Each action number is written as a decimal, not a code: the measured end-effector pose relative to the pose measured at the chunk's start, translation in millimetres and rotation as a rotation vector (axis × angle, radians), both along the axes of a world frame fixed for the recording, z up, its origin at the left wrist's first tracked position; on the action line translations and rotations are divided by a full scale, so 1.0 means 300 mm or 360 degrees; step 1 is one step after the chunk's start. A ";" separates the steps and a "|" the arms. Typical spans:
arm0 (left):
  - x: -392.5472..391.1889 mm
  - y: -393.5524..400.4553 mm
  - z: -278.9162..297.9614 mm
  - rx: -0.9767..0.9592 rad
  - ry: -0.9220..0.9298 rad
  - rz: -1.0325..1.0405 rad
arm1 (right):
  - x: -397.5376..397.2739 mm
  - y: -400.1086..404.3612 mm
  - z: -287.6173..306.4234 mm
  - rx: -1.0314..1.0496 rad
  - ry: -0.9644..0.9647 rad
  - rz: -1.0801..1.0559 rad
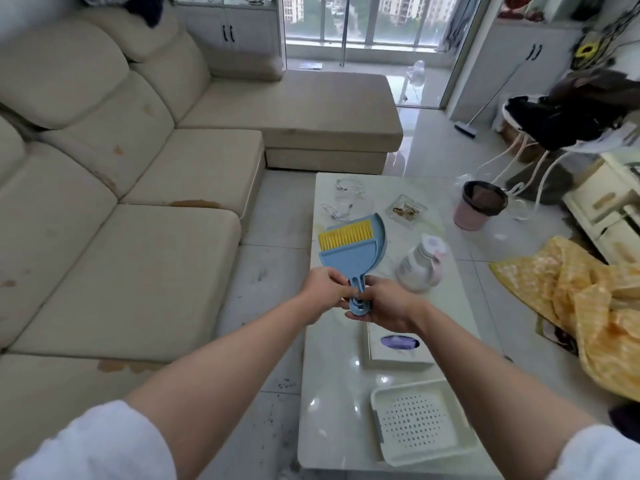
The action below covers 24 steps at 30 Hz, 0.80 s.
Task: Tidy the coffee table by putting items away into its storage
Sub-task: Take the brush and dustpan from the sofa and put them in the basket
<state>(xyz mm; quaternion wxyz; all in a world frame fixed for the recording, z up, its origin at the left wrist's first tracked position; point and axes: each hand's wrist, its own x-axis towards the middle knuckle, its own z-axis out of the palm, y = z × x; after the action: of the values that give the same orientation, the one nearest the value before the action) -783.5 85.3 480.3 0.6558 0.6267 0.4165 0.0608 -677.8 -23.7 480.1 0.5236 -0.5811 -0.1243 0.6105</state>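
Observation:
A blue dustpan (349, 252) with a yellow-bristled brush (345, 236) clipped into it is held up over the white glossy coffee table (332, 382). My left hand (325, 289) and my right hand (384, 308) both grip its handle from either side. On the table lie a white tissue box (398, 344), a white perforated tray (415, 419), a white bottle with a floral lid (420, 265), a clear dish of small items (405, 211) and white earphone cables (343, 199).
A beige sectional sofa (131, 188) runs along the left. A pink bin (479, 209) stands on the floor right of the table, with a yellow cloth (588, 299) heaped beyond it. A cream drawer unit (609, 209) is at far right.

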 end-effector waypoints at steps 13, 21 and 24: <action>0.059 -0.036 -0.249 0.0033 0.0216 -0.0134 | 0.140 -0.366 -0.181 -0.0570 -0.0290 0.0307; 0.096 -0.430 -0.568 0.0162 0.0481 -0.0387 | 0.199 -0.702 -0.459 -0.0947 -0.0470 0.0645; 0.123 -0.569 -0.674 0.0163 0.0564 -0.0471 | 0.223 -0.835 -0.579 -0.1060 -0.0518 0.0692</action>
<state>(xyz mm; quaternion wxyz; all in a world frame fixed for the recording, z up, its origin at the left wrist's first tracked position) -746.5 -85.4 278.1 0.5415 0.7143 0.4250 -0.1259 -610.7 -274.3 306.4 0.1401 -0.7675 -0.1209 0.6137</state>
